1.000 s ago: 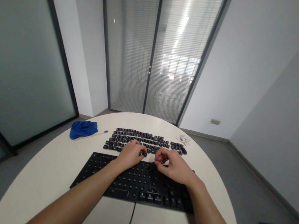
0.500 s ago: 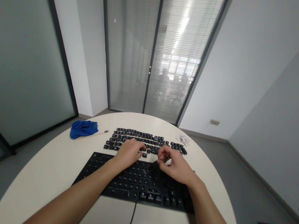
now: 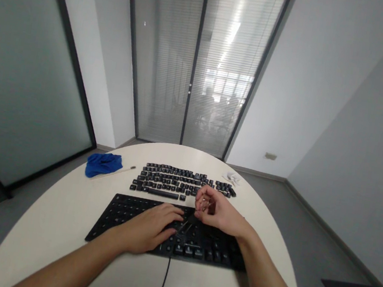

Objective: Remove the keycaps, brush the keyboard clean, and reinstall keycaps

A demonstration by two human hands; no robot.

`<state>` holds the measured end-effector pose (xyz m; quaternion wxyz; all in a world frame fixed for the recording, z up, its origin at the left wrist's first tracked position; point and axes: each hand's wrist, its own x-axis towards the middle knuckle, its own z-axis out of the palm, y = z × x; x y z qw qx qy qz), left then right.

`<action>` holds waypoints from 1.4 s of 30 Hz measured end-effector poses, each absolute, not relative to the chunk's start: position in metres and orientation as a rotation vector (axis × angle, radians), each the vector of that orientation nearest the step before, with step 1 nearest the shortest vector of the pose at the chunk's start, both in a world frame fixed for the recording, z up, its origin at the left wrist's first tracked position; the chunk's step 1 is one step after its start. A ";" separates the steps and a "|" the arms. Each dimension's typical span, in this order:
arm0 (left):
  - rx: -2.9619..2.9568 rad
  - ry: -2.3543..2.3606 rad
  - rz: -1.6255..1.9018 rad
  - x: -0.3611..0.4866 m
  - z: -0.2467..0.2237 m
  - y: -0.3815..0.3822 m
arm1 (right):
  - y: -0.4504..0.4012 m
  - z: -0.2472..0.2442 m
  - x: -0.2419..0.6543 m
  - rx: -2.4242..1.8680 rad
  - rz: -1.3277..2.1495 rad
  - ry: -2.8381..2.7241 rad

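A black keyboard [image 3: 125,205] lies across the table in front of me, with most of its keycaps off and several still on near its front edge. My right hand [image 3: 218,211] is closed above its right half. In its fingers is a keycap puller [image 3: 188,223] with a dark handle, its two thin prongs pointing down and left towards the keys. My left hand [image 3: 154,225] rests low over the middle of the keyboard, fingers stretched out beside the prongs. Nothing shows in that hand. Loose black keycaps [image 3: 169,178] lie in rows behind the keyboard.
A blue cloth [image 3: 104,165] lies at the left with a thin brush [image 3: 124,170] beside it. Crumpled white tissue [image 3: 232,178] sits at the back right. A cable [image 3: 164,281] runs from the keyboard towards me across the round white table [image 3: 52,210].
My left hand has come back from the keycap rows to the keyboard, uncovering a long keycap in the front row. The right hand stays over the keyboard with the puller, tilted slightly lower.
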<state>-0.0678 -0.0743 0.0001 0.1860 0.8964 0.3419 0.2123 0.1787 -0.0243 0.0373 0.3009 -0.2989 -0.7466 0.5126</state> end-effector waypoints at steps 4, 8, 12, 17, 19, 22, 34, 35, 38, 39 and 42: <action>2.551 0.931 0.572 -0.080 -0.001 -0.069 | -0.032 0.038 0.169 -0.800 1.357 -2.006; 2.543 0.925 0.593 -0.083 -0.004 -0.064 | -0.043 0.039 0.157 -0.726 1.268 -2.098; 2.534 0.938 0.597 -0.084 -0.005 -0.063 | -0.050 0.042 0.150 -0.703 1.180 -2.154; 2.525 0.946 0.606 -0.083 -0.005 -0.064 | -0.053 0.047 0.148 -0.746 1.079 -2.219; 2.517 0.940 0.613 -0.083 -0.005 -0.064 | -0.053 0.049 0.147 -0.752 1.035 -2.263; 2.509 0.931 0.620 -0.082 -0.007 -0.063 | -0.055 0.052 0.145 -0.707 1.020 -2.321; 2.485 0.922 0.651 -0.081 -0.005 -0.063 | -0.056 0.056 0.144 -0.658 0.988 -2.448; 2.483 0.922 0.651 -0.081 -0.004 -0.064 | -0.056 0.055 0.144 -0.644 0.991 -2.457; 2.484 0.931 0.646 -0.079 -0.001 -0.065 | -0.056 0.054 0.142 -0.621 1.020 -2.446; 2.484 0.932 0.645 -0.079 0.000 -0.065 | -0.057 0.055 0.142 -0.615 1.031 -2.442; 2.477 0.934 0.653 -0.079 0.001 -0.066 | -0.058 0.059 0.144 -0.580 1.120 -2.447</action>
